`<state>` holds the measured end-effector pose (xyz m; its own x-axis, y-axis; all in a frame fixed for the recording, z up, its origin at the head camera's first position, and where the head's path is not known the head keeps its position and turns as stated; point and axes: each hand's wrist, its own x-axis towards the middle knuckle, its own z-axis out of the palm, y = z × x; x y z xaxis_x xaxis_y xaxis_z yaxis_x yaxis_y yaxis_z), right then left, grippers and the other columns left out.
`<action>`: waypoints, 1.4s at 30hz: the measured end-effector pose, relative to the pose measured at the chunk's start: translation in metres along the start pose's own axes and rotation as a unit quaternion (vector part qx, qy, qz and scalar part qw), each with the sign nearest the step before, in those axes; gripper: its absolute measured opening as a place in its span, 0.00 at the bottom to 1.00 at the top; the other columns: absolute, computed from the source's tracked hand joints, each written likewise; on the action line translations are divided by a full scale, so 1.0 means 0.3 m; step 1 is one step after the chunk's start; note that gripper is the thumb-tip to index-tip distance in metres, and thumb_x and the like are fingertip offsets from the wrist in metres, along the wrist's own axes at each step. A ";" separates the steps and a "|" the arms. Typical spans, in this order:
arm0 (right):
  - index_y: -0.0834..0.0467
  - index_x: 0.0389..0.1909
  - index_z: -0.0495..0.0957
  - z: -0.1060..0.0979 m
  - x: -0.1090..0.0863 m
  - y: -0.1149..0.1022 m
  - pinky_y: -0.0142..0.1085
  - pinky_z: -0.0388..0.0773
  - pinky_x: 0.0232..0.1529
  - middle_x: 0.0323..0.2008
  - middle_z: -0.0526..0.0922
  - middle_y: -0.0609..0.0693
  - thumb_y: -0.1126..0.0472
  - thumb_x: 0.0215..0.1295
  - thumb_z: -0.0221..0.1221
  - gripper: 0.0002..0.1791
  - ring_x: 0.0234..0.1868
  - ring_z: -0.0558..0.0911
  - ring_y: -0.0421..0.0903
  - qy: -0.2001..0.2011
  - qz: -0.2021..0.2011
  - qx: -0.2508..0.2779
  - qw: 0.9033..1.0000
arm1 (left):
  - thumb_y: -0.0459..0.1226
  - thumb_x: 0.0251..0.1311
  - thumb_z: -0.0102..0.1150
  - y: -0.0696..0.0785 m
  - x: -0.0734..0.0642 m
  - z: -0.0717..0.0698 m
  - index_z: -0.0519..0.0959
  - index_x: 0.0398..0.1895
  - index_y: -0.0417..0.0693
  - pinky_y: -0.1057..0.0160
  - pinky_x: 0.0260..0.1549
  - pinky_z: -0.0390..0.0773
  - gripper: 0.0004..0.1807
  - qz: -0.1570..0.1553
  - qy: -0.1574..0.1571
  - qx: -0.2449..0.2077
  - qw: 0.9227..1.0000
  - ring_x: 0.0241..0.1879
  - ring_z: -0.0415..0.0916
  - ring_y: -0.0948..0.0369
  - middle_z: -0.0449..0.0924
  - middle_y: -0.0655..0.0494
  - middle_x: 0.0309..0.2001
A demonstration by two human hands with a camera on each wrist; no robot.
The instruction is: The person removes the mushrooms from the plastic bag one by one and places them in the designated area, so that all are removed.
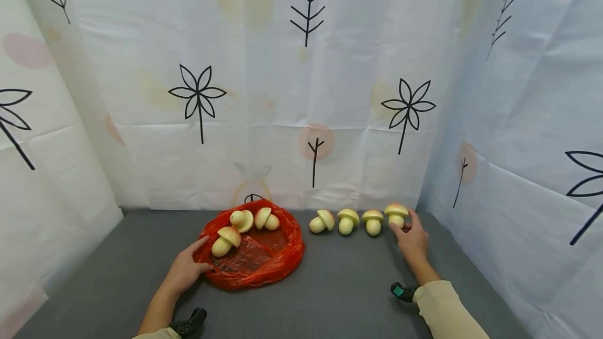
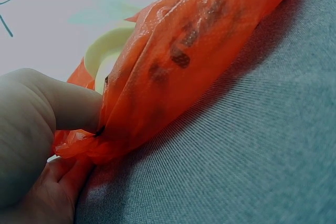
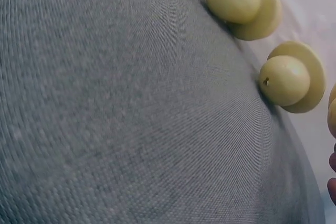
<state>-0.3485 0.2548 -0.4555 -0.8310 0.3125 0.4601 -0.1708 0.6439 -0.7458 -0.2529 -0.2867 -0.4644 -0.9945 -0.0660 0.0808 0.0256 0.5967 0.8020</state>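
Note:
A red plastic bag (image 1: 289,255) lies on the table with its mouth spread open and its rim rolled outward. Three toy mushrooms (image 1: 223,243) with pale stems and yellow-to-reddish caps are inside it, toward the back and left. My left hand (image 1: 186,268) grips the bag's left rim; in the left wrist view the thumb (image 2: 79,106) goes over the edge and the fingers stay outside. To the right, several more mushrooms (image 1: 347,221) form a row. My right hand (image 1: 412,237) pinches the mushroom at the row's right end (image 1: 395,213) between thumb and fingers.
The grey cloth-covered table (image 1: 330,297) runs back to a white patterned curtain (image 1: 264,93), close behind the bag and the row. Another curtain (image 1: 518,145) hangs along the right side. Each wrist wears a black camera strap (image 1: 402,292).

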 end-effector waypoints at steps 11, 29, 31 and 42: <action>0.65 0.70 0.59 -0.006 -0.003 0.026 0.55 0.73 0.37 0.43 0.79 0.69 0.57 0.65 0.62 0.37 0.39 0.78 0.63 -0.018 0.036 -0.034 0.999 | 0.27 0.47 0.62 -0.001 -0.001 0.004 0.59 0.72 0.35 0.37 0.58 0.62 0.44 0.007 0.002 0.001 1.000 0.64 0.57 0.34 0.57 0.25 0.67; 0.65 0.69 0.59 -0.004 0.006 0.052 0.56 0.70 0.38 0.44 0.78 0.71 0.59 0.63 0.62 0.37 0.40 0.77 0.66 -0.018 0.048 -0.093 0.994 | 0.27 0.48 0.62 0.004 0.002 0.009 0.59 0.72 0.36 0.36 0.60 0.60 0.43 0.000 0.001 -0.002 1.000 0.65 0.56 0.34 0.57 0.25 0.67; 0.64 0.69 0.60 0.001 0.007 0.055 0.56 0.70 0.37 0.43 0.78 0.71 0.59 0.62 0.63 0.37 0.39 0.77 0.66 -0.013 0.048 -0.096 0.994 | 0.27 0.47 0.62 0.004 0.003 0.008 0.59 0.72 0.36 0.36 0.60 0.60 0.43 0.000 0.002 -0.004 1.000 0.65 0.56 0.34 0.57 0.25 0.67; 0.63 0.70 0.59 0.011 0.006 0.059 0.58 0.69 0.39 0.43 0.78 0.71 0.59 0.61 0.64 0.39 0.41 0.77 0.68 -0.015 0.038 -0.092 0.995 | 0.27 0.48 0.63 0.004 0.000 0.000 0.60 0.72 0.36 0.36 0.60 0.59 0.43 -0.002 0.003 0.004 1.000 0.65 0.56 0.33 0.57 0.25 0.67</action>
<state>-0.3549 0.2645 -0.4696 -0.8534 0.3458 0.3901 -0.0105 0.7367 -0.6761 -0.2529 -0.2859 -0.4635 -0.9941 -0.0728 0.0806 0.0205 0.6032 0.7973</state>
